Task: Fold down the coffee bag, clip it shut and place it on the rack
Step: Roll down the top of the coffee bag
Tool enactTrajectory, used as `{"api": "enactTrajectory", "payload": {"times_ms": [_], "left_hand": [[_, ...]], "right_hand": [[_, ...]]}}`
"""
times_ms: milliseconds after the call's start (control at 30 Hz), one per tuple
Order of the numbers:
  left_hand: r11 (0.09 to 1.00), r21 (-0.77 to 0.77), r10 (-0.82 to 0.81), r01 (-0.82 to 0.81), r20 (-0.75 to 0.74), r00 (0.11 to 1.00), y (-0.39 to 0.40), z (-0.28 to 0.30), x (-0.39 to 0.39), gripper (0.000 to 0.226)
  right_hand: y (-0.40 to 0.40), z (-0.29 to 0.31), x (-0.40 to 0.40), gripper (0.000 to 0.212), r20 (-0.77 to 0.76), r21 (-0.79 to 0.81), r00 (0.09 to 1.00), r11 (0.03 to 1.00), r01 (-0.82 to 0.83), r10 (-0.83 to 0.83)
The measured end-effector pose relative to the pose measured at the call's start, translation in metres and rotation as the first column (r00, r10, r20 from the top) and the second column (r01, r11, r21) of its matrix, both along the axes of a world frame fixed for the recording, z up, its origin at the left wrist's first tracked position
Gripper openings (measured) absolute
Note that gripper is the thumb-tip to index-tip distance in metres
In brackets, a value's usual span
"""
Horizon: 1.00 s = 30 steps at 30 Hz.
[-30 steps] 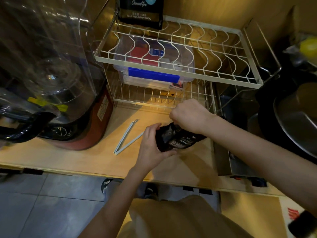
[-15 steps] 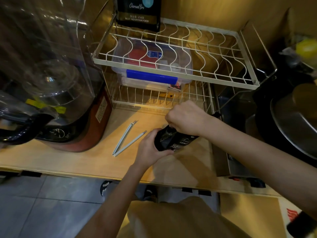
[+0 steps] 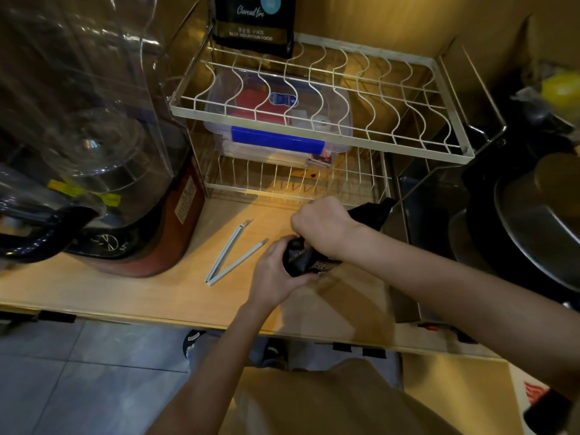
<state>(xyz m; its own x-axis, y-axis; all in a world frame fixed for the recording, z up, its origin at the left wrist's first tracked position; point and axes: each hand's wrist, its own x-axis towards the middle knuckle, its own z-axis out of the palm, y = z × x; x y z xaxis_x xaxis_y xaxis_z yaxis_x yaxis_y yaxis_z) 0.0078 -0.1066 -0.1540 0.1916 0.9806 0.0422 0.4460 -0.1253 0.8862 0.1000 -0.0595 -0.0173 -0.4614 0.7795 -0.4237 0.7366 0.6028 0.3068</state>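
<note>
Fingers [image 3: 309, 276] of both hands grip the coffee bag [image 3: 306, 259], label unreadable.

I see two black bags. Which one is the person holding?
The small black bag on the counter, gripped by both hands. The other bag, with the blue circle, stands untouched on the rack.

coffee bag [image 3: 309, 262]: middle being covered by right hand [image 3: 320, 221] | second bag [image 3: 254, 23]: top being cut off by frame | blender [image 3: 78, 136]: left side running out of frame

Glossy black coffee bag [image 3: 309, 259], pale smooth wooden counter [image 3: 150, 293], white-coated wire rack [image 3: 320, 98]
</note>
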Motion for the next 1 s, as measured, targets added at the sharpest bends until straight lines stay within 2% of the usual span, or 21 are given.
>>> {"api": "enactTrajectory", "payload": {"times_ms": [233, 500, 600, 767, 867, 1000], "left_hand": [[1.000, -0.015, -0.011, 0.012, 0.034, 0.999, 0.001, 0.002, 0.002, 0.074], [0.998, -0.050, -0.021, 0.023, 0.033, 0.999, 0.005, 0.001, 0.001, 0.075], [0.997, -0.069, -0.020, 0.023, 0.041, 0.999, 0.006, 0.002, 0.000, 0.076], [0.994, -0.110, 0.008, 0.000, 0.067, 0.998, 0.003, 0.000, -0.005, 0.075], [0.993, -0.118, -0.016, 0.023, 0.058, 0.998, 0.002, -0.001, -0.007, 0.076], [0.990, -0.140, -0.008, 0.019, 0.075, 0.997, 0.003, 0.001, -0.012, 0.079]], "right_hand": [[0.005, 0.014, 0.011, 0.012, -0.056, -0.011, 0.996, 0.998, 0.063, -0.063], [0.002, 0.033, 0.020, 0.010, 0.017, 0.043, 1.000, 0.999, 0.008, -0.009], [-0.002, 0.035, 0.018, 0.005, 0.058, 0.072, 0.996, 0.995, -0.066, 0.062], [-0.001, 0.045, 0.021, 0.011, -0.023, 0.109, 0.998, 0.993, -0.049, 0.052], [0.000, 0.049, 0.028, 0.012, -0.143, 0.035, 0.990, 0.999, 0.017, -0.012], [0.004, 0.059, 0.045, 0.036, -0.310, -0.242, 0.924, 0.959, 0.150, -0.223]]}}
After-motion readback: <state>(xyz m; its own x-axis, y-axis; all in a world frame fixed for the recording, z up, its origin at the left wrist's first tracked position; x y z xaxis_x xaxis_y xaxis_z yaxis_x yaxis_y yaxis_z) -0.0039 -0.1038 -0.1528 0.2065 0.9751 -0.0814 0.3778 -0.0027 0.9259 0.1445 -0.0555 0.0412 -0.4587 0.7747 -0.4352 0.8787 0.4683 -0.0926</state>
